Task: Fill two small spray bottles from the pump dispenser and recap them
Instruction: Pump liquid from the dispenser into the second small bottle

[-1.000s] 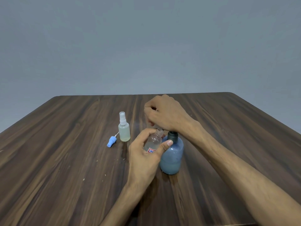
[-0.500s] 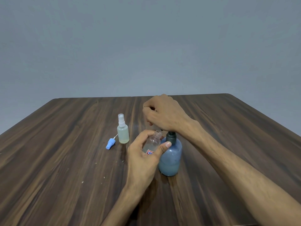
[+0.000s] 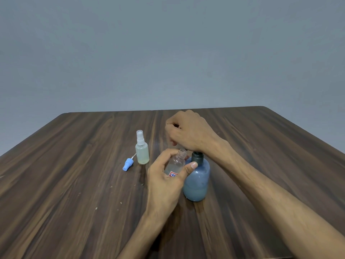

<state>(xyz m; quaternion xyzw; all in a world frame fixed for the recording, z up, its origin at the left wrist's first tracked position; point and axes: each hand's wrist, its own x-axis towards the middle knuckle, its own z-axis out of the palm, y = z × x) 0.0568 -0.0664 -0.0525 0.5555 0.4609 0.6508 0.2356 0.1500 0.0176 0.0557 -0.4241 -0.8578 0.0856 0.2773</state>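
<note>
My left hand point(image 3: 164, 182) grips a small clear bottle point(image 3: 176, 163) with a red and blue label, uncapped, tilted with its mouth up under the pump spout. Right beside it stands the blue pump dispenser point(image 3: 197, 181) with a dark collar, partly filled. My right hand point(image 3: 190, 132) rests on top of the pump head with curled fingers, hiding the head and spout. To the left stands a second small spray bottle point(image 3: 142, 151), capped with a clear sprayer and holding pale liquid. A blue spray cap point(image 3: 127, 164) with its tube lies on the table next to it.
The dark wooden table point(image 3: 74, 184) carries a few small white specks near its middle. A plain grey wall rises behind its far edge.
The view has shifted slightly. My hands, the clear bottle and the dispenser keep the same arrangement, with the pump head sitting a little higher above the collar than a second ago.
</note>
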